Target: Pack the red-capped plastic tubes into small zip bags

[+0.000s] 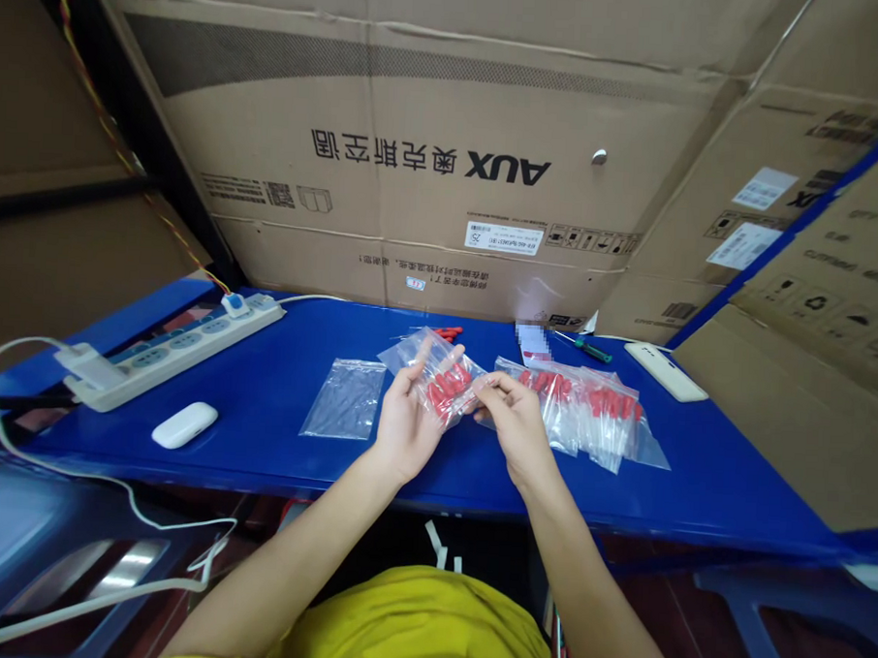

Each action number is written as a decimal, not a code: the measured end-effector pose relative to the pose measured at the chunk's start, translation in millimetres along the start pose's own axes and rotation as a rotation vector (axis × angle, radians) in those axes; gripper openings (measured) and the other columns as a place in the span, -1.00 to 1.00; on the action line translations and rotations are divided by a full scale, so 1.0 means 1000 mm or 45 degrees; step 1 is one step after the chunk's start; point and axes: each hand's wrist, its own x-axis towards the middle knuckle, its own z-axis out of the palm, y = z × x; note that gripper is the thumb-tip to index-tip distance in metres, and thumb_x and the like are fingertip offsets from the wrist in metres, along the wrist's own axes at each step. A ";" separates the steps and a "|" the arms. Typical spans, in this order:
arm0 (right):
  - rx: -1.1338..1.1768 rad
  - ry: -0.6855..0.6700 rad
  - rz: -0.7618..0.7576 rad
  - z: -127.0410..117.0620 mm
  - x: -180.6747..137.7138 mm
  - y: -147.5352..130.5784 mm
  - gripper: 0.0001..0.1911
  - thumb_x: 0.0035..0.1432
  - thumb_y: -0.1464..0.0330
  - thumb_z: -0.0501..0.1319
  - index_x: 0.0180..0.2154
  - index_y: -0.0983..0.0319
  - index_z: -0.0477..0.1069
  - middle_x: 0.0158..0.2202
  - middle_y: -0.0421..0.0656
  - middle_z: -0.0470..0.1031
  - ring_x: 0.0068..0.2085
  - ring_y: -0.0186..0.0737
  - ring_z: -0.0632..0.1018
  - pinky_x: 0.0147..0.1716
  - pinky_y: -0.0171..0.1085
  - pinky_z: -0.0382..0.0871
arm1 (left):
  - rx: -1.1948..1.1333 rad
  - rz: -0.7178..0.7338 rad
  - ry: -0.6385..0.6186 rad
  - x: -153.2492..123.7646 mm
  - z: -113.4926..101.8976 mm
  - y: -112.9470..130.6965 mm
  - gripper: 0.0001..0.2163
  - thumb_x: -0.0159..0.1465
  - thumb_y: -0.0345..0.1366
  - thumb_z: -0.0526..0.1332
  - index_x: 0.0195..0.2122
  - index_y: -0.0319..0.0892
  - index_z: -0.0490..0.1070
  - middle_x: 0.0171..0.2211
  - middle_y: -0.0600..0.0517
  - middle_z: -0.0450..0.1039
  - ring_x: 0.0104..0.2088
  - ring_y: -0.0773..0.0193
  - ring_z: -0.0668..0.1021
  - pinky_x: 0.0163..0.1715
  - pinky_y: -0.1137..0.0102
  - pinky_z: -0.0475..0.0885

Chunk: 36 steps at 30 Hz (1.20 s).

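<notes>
Between my hands, above the blue table, is a clear plastic zip bag [447,386] with several red pieces inside. My left hand [410,420] supports it from below and behind, its thumb over the near side. Thumb and fingers of my right hand [512,410] pinch the bag's right edge. A flat clear bag [345,399] with nothing visible in it lies left of my left hand. Right of my right hand, several filled bags [602,409] with red pieces overlap in a row. Loose red pieces [448,333] lie behind the held bag.
On the blue table [259,457] a white power strip [180,347] and a white earbud case [185,425] sit at left. A phone [533,341], a green-handled screwdriver [584,348] and a white power bank [665,370] lie at the back right. Cardboard [420,95] walls the back.
</notes>
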 end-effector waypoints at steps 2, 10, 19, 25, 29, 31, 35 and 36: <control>-0.026 0.031 -0.031 -0.006 0.001 -0.005 -0.72 0.21 0.09 0.36 -0.37 0.14 0.48 -0.48 -0.23 0.52 -0.43 -0.22 0.55 -0.40 -0.27 0.48 | 0.067 -0.020 0.066 0.001 0.000 0.000 -0.53 0.46 -0.31 0.23 0.39 -0.06 0.36 0.29 -0.21 0.56 0.16 -0.11 0.69 0.15 -0.01 0.62; -0.367 -0.165 -0.363 -0.037 -0.013 -0.043 -0.77 0.36 0.23 0.28 -0.36 0.14 0.41 -0.43 -0.24 0.45 -0.39 -0.24 0.46 -0.33 -0.26 0.41 | 0.734 0.791 0.229 -0.004 -0.003 0.015 -0.44 0.30 -0.35 0.50 0.30 0.13 0.47 0.46 0.03 0.38 0.51 0.11 0.34 0.50 0.24 0.22; -0.516 -0.483 -0.404 -0.038 -0.030 -0.064 -0.84 0.44 0.33 0.26 -0.28 0.16 0.47 -0.41 -0.27 0.53 -0.38 -0.28 0.53 -0.34 -0.31 0.40 | 1.869 0.770 -0.731 -0.029 0.010 0.041 -0.85 0.40 -0.20 0.43 -0.06 -0.08 0.67 -0.12 -0.01 0.73 -0.10 0.11 0.70 0.10 0.19 0.53; -0.385 -0.335 -0.364 -0.037 -0.026 -0.056 -0.85 0.46 0.23 0.30 -0.01 0.11 0.52 -0.27 -0.21 0.64 -0.27 -0.22 0.66 -0.25 -0.27 0.53 | 1.692 0.693 -0.515 -0.021 0.005 0.036 -0.83 0.37 -0.22 0.43 -0.31 -0.16 0.54 -0.39 0.07 0.57 -0.35 0.27 0.55 -0.23 0.37 0.44; -0.417 -0.302 -0.450 -0.041 -0.023 -0.052 -0.70 0.31 0.25 0.46 0.04 0.07 0.53 -0.01 -0.13 0.70 -0.01 -0.09 0.71 -0.10 -0.19 0.64 | 1.393 0.646 -0.342 -0.014 0.001 0.037 -0.77 0.39 -0.12 0.41 -0.28 -0.14 0.48 -0.39 0.09 0.51 -0.37 0.29 0.52 -0.29 0.40 0.43; -0.477 -0.292 -0.497 -0.043 -0.021 -0.051 -0.77 0.30 0.27 0.47 -0.03 0.08 0.57 0.02 -0.12 0.70 -0.01 -0.07 0.72 -0.10 -0.16 0.66 | 1.303 0.641 -0.319 -0.012 -0.001 0.037 -0.73 0.38 -0.07 0.42 -0.28 -0.13 0.47 -0.37 0.09 0.50 -0.37 0.29 0.52 -0.30 0.40 0.44; -0.530 -0.216 -0.521 -0.045 -0.017 -0.050 -0.83 0.32 0.33 0.42 -0.06 0.10 0.57 -0.10 -0.16 0.70 -0.18 -0.16 0.71 -0.16 -0.19 0.65 | 1.242 0.697 -0.335 -0.009 -0.002 0.035 -0.71 0.38 -0.03 0.42 -0.24 -0.13 0.48 -0.33 0.07 0.52 -0.35 0.28 0.54 -0.28 0.39 0.48; -0.558 -0.193 -0.530 -0.045 -0.017 -0.050 -0.86 0.32 0.35 0.41 -0.08 0.11 0.56 -0.14 -0.17 0.69 -0.22 -0.17 0.70 -0.16 -0.20 0.64 | 1.238 0.714 -0.347 -0.009 -0.003 0.034 -0.72 0.39 -0.03 0.42 -0.23 -0.13 0.48 -0.32 0.06 0.53 -0.34 0.28 0.55 -0.27 0.39 0.48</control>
